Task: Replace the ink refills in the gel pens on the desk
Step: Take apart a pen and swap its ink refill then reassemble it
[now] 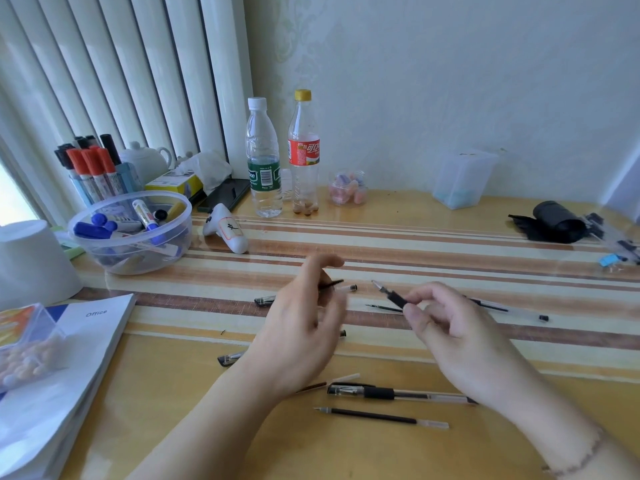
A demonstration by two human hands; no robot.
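Observation:
My right hand pinches a gel pen's front part by its black grip, the metal tip pointing up and left above the desk. My left hand hovers blurred beside it, thumb and fingers apart, holding nothing that I can make out. Behind it lies a clear pen, with a thin dark refill end showing past the fingers. Nearer me lie a capped gel pen and a loose refill. Another pen lies to the right, and a thin refill lies under my right fingers.
A clear bowl of markers and a marker cup stand at the left. Two bottles stand at the back. A booklet stack is at the near left, a black pouch at the far right.

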